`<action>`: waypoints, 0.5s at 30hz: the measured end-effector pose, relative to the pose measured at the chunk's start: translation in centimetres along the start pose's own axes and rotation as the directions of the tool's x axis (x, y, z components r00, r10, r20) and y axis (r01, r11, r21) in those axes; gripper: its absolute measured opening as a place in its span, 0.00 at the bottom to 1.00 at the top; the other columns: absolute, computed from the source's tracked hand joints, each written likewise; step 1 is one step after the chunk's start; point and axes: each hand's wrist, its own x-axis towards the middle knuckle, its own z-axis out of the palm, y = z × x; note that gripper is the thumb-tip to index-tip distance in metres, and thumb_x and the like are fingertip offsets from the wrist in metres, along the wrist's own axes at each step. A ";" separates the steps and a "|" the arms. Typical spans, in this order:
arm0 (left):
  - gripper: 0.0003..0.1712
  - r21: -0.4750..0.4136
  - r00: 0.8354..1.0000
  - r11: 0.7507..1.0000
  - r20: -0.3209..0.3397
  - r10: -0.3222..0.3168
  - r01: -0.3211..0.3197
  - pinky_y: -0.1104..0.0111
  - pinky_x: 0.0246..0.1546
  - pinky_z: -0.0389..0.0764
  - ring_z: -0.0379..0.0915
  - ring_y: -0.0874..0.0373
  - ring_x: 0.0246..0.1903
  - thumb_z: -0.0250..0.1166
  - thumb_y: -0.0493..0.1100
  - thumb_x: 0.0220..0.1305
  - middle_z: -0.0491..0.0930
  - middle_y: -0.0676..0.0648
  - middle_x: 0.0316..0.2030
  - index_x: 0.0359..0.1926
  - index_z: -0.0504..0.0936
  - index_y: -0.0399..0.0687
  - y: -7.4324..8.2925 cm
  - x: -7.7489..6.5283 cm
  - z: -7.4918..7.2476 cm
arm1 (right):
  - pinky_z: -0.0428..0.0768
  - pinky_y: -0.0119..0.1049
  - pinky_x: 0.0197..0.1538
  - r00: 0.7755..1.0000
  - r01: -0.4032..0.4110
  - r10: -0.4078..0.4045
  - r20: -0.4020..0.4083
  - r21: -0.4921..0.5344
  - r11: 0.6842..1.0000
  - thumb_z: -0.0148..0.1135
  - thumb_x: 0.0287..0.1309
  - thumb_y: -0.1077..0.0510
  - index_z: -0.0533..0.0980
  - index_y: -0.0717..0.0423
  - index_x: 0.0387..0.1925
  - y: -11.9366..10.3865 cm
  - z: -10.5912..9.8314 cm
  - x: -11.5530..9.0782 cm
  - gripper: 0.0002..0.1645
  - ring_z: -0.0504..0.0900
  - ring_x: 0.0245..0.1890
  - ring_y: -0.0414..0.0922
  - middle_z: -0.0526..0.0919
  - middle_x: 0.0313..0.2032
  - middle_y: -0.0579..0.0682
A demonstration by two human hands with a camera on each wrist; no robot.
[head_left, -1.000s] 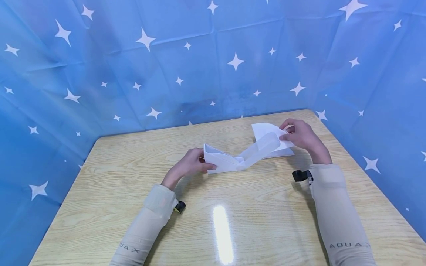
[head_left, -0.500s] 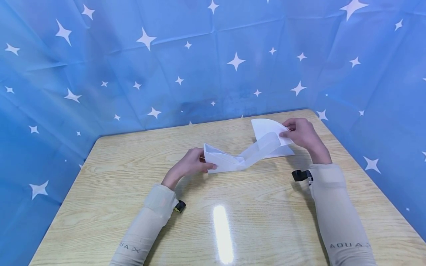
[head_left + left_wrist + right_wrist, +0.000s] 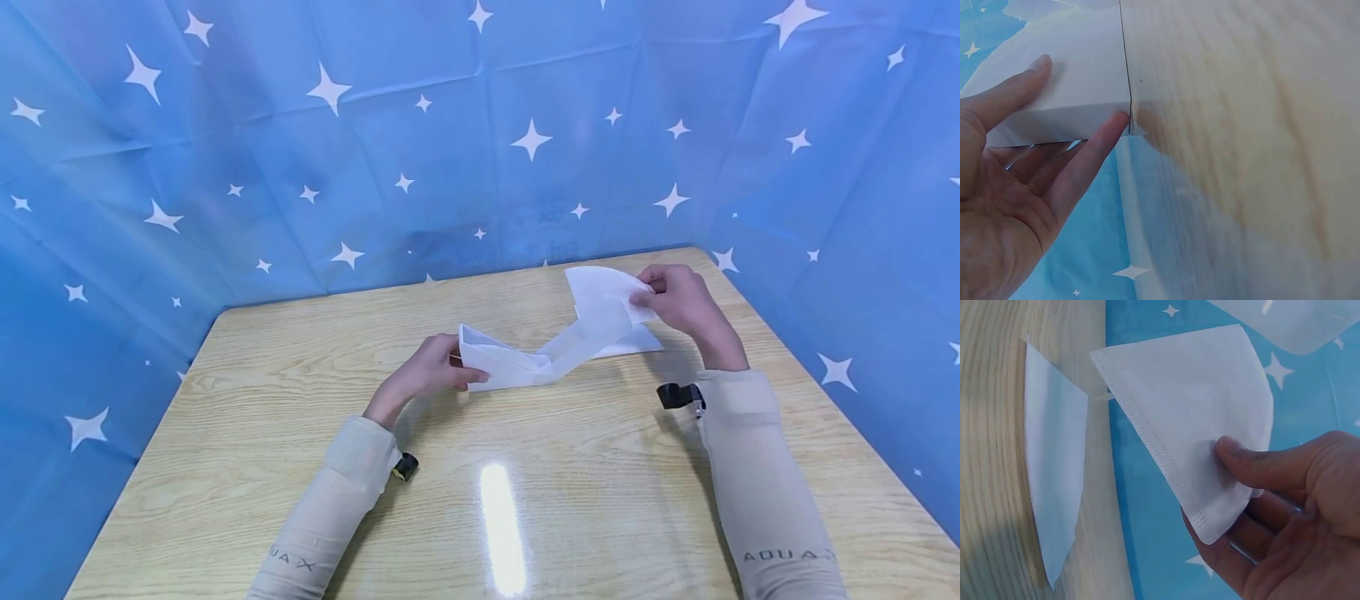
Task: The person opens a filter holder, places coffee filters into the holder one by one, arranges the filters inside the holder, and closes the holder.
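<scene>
At the middle of the table my left hand [image 3: 431, 367] grips the end of a white box [image 3: 501, 367], its thumb on top and fingers under the edge in the left wrist view. A translucent lid [image 3: 581, 337] stands swung up from the box's right end. My right hand [image 3: 678, 302] pinches a white cone coffee filter [image 3: 1210, 394] between thumb and fingers, holding it above the table behind the lid. Its crimped seam shows in the right wrist view. Another white coffee filter [image 3: 1054, 462] lies on the table below it. The box's inside is mostly hidden.
The wooden table [image 3: 300, 350] ends at the back against a blue curtain [image 3: 420, 150] with white stars. The curtain also runs along the left and right sides. A bright light reflection [image 3: 502, 525] lies on the tabletop near the front.
My right hand has lifted slightly, and the coffee filter in it has risen a little with it. My left hand and the box have stayed in place.
</scene>
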 end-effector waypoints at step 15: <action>0.23 -0.001 1.000 1.000 0.001 -0.004 0.004 0.52 0.37 0.89 0.85 0.45 0.34 0.73 0.39 0.65 0.88 0.41 0.47 0.60 0.82 0.44 0.0 0.0 0.0 | 0.78 0.29 0.37 1.000 0.026 -0.026 -0.012 -0.005 1.000 0.62 0.71 0.60 0.80 0.68 0.53 -1.0 -0.4 -0.3 0.16 0.86 0.46 0.59 0.86 0.49 0.70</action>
